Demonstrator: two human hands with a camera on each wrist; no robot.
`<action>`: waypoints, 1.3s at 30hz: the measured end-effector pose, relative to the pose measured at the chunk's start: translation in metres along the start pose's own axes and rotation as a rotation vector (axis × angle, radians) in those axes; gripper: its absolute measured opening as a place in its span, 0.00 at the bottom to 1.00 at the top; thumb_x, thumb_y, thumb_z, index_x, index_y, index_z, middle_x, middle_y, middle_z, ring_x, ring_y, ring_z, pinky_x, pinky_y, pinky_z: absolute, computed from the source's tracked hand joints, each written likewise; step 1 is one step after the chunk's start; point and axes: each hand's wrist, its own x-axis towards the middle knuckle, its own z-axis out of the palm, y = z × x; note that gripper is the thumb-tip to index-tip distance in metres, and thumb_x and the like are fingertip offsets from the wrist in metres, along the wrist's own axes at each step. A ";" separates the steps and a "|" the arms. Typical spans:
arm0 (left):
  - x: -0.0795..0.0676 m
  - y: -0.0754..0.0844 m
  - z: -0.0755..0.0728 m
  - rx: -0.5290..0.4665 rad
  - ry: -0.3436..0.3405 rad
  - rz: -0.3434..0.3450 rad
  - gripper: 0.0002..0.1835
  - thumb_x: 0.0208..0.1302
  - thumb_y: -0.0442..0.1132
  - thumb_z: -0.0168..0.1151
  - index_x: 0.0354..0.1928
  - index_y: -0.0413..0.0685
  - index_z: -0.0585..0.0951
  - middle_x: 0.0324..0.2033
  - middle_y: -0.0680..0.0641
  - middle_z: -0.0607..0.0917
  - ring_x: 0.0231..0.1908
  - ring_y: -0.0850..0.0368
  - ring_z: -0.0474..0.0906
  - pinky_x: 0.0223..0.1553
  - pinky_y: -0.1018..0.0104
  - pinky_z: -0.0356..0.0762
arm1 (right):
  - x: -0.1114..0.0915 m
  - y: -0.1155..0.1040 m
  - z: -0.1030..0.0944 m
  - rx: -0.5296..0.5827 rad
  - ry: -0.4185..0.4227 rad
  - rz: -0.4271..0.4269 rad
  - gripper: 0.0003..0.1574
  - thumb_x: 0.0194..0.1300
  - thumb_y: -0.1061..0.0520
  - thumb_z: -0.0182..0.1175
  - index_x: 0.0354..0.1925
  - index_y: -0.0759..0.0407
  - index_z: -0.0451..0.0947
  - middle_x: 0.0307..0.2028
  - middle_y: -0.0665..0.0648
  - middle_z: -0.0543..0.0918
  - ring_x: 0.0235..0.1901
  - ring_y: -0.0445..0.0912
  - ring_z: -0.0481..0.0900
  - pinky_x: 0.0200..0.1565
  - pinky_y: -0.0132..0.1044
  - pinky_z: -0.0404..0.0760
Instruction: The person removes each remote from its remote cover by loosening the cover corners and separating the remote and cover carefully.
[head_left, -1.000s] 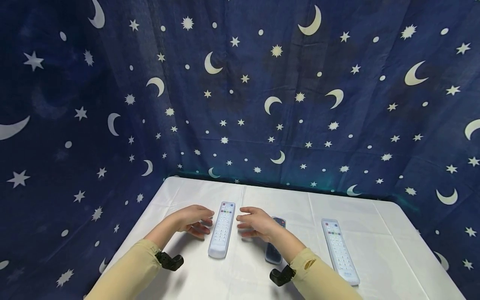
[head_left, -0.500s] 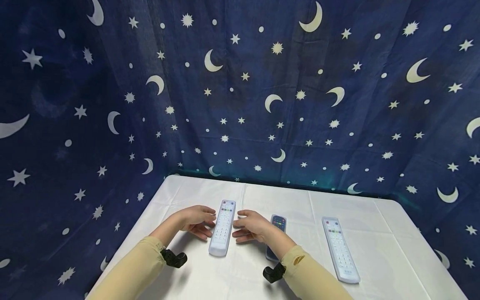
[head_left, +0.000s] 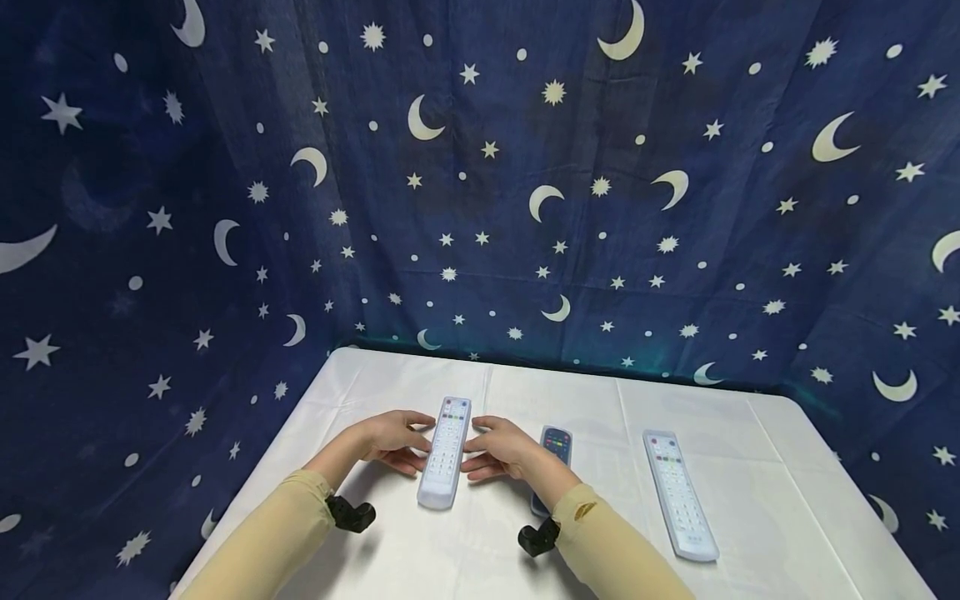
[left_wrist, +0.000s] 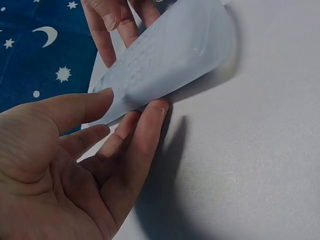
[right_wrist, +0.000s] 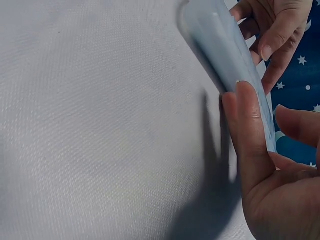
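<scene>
Low and left of centre in the head view, the left hand (head_left: 393, 440), fingers spread and loosely bent, touches the left edge of a pale remote (head_left: 445, 454) on the white table (head_left: 420, 567). The right hand (head_left: 498, 450) touches its right edge (those fingers are relaxed too). Rightward lie 2 others: a dark remote (head_left: 557, 442), partly covered, and, lower right, a slanted whitish remote (head_left: 681, 497).

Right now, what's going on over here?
A person's left hand and right hand touch opposite long sides of a pale remote. I can't tell whether it is slightly raised off the white table. A dark remote lies to its right, partly hidden by the right arm; a second pale remote lies farther right.
</scene>
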 end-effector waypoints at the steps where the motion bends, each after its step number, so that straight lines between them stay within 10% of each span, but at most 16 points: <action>1: 0.001 0.000 0.000 0.004 0.003 0.005 0.36 0.68 0.31 0.65 0.76 0.40 0.63 0.39 0.35 0.85 0.29 0.52 0.86 0.35 0.57 0.88 | 0.001 0.000 0.000 -0.003 0.004 -0.002 0.45 0.69 0.67 0.61 0.78 0.66 0.54 0.43 0.66 0.86 0.35 0.56 0.90 0.35 0.45 0.89; 21: 0.003 0.003 0.008 0.052 0.090 0.071 0.35 0.65 0.29 0.66 0.74 0.41 0.68 0.38 0.39 0.83 0.27 0.52 0.82 0.31 0.60 0.87 | 0.005 0.004 0.007 -0.015 0.082 -0.101 0.38 0.66 0.69 0.61 0.73 0.66 0.64 0.35 0.65 0.88 0.24 0.47 0.87 0.28 0.37 0.87; 39: -0.008 0.006 0.008 0.070 0.086 0.318 0.34 0.68 0.31 0.65 0.74 0.38 0.65 0.48 0.41 0.79 0.36 0.49 0.84 0.36 0.52 0.86 | -0.003 0.004 0.008 -0.084 0.172 -0.306 0.42 0.67 0.65 0.66 0.76 0.59 0.63 0.41 0.60 0.81 0.32 0.50 0.86 0.30 0.42 0.88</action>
